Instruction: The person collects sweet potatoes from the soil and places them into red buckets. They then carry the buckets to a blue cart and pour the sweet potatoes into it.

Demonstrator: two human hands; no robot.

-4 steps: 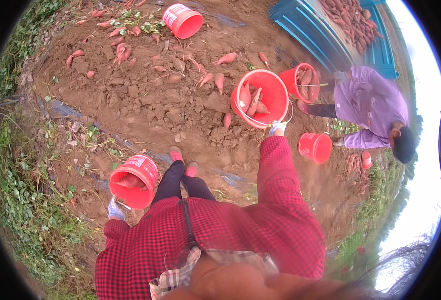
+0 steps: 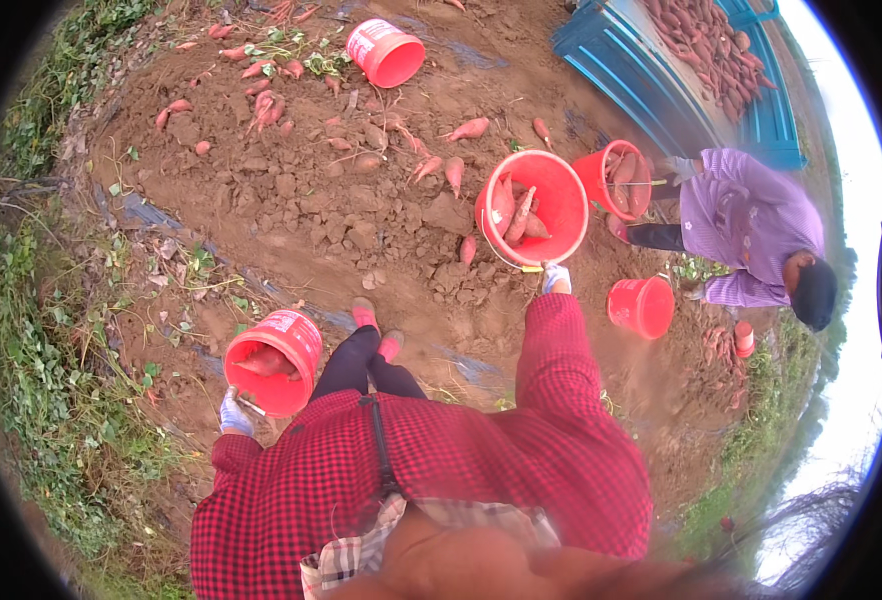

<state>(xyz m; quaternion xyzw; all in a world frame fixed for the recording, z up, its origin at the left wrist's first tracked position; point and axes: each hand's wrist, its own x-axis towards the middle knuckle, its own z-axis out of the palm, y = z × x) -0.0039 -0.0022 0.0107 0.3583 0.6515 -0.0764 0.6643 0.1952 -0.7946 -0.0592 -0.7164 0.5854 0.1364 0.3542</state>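
My left hand (image 2: 236, 412), in a pale glove, is closed on the white grip of a red bucket's handle. That left bucket (image 2: 304, 340) hangs tilted beside my legs, with sweet potatoes (image 2: 267, 361) inside. Out ahead on the right, my gloved right hand (image 2: 556, 279) is closed at the handle of a second red bucket (image 2: 567, 205), beside its yellow grip. A few sweet potatoes (image 2: 521, 215) lie against that bucket's left inner side. The right fingers are small in view, and their exact hold is partly hidden.
At right, a co-worker (image 2: 751, 225) in purple bends beside a full red bucket (image 2: 582, 172) and another bucket (image 2: 623, 305). A blue truck bed (image 2: 641, 75) holds piled sweet potatoes. Ahead, a bucket (image 2: 371, 45) lies tipped among loose sweet potatoes (image 2: 468, 129). Leafy vines (image 2: 31, 380) edge the left.
The whole view has shifted slightly, scenery moving right and down. The right bucket's handle sits lower along its near side. Both hands keep their holds. The co-worker's far arm now shows near the full bucket.
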